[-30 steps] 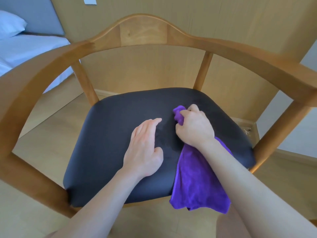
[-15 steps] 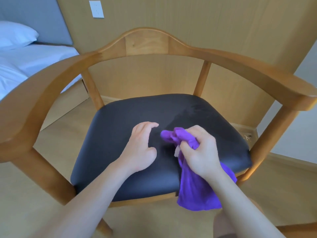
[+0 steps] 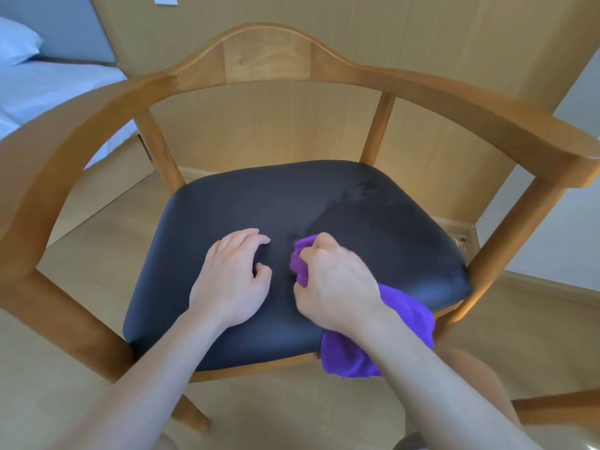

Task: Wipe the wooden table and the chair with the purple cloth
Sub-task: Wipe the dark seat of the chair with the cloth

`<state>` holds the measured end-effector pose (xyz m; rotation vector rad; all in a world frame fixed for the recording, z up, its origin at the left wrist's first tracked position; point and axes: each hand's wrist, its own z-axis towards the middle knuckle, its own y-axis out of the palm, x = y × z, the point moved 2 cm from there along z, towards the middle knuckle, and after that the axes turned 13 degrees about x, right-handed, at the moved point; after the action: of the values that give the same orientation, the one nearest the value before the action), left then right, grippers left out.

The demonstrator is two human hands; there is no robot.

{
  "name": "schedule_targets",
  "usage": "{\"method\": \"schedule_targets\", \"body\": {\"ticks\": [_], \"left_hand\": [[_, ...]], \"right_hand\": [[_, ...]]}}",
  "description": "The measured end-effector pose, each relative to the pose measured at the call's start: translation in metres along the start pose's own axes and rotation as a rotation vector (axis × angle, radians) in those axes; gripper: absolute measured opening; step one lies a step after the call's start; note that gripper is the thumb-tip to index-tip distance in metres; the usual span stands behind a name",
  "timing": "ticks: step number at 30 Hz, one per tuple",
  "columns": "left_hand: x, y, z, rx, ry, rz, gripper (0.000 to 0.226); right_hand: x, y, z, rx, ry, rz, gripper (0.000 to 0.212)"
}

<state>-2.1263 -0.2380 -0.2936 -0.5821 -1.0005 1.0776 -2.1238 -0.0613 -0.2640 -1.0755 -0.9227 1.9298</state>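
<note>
A wooden armchair with a curved backrest and a black padded seat fills the view. My right hand grips a bunched purple cloth and presses it on the seat near the middle front. The cloth's loose end hangs over the seat's front right edge. My left hand rests on the seat just left of the cloth, fingers loosely bent, holding nothing. A damp streak shows on the seat's back right.
A wood-panelled wall stands right behind the chair. A bed with white sheets and a pillow lies at the far left. Light wooden floor surrounds the chair. Part of another wooden piece shows at the lower right.
My right hand has drawn the cloth back from the seat's rear right toward the front middle, lifting briefly and then pressing down again. The left hand has stayed on the seat.
</note>
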Motion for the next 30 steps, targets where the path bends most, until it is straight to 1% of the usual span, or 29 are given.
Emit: {"method": "schedule_targets", "body": {"ticks": [2, 5, 7, 9, 11, 14, 16, 18, 20, 23, 25, 27, 28, 30], "left_hand": [[0.0, 0.0, 0.001, 0.0, -0.004, -0.002, 0.043], [-0.001, 0.0, 0.0, -0.006, -0.012, -0.007, 0.043], [0.0, -0.001, 0.0, -0.014, -0.015, -0.01, 0.044], [-0.001, -0.002, -0.001, -0.02, -0.034, -0.025, 0.045], [-0.001, -0.002, -0.002, -0.022, -0.057, -0.032, 0.045], [0.001, 0.0, -0.002, -0.011, -0.064, -0.022, 0.043], [0.002, 0.001, -0.001, -0.006, -0.053, -0.008, 0.043], [0.003, 0.001, -0.002, -0.006, -0.048, 0.001, 0.043], [0.002, 0.001, -0.003, -0.008, -0.048, 0.002, 0.045], [0.002, 0.001, -0.002, -0.014, -0.054, -0.014, 0.048], [0.002, 0.0, -0.002, -0.019, -0.055, -0.031, 0.051], [0.001, -0.001, -0.004, -0.017, -0.068, -0.053, 0.053], [0.001, -0.002, -0.004, -0.017, -0.076, -0.062, 0.053], [0.001, -0.002, -0.005, -0.023, -0.076, -0.067, 0.054]], "right_hand": [[-0.001, -0.005, -0.02, -0.002, -0.052, 0.107, 0.01], [0.003, -0.012, -0.039, 0.009, -0.048, 0.263, 0.015], [0.014, -0.017, -0.043, 0.079, -0.042, 0.245, 0.012], [0.037, -0.023, -0.044, 0.191, 0.0, 0.155, 0.011], [0.075, -0.035, -0.044, 0.319, 0.156, 0.076, 0.01], [0.124, -0.05, -0.047, 0.468, 0.474, 0.062, 0.01], [0.124, -0.044, -0.051, 0.517, 0.55, 0.03, 0.012], [0.096, -0.032, -0.055, 0.531, 0.507, -0.014, 0.009], [0.055, -0.021, -0.059, 0.492, 0.368, -0.025, 0.005], [-0.006, -0.003, -0.069, 0.374, 0.159, -0.016, 0.016], [-0.038, 0.008, -0.08, 0.284, 0.049, 0.037, 0.022], [-0.054, 0.016, -0.092, 0.205, -0.049, 0.09, 0.029], [-0.053, 0.017, -0.096, 0.189, -0.084, 0.112, 0.031], [-0.04, 0.013, -0.098, 0.197, -0.095, 0.152, 0.029]]}}
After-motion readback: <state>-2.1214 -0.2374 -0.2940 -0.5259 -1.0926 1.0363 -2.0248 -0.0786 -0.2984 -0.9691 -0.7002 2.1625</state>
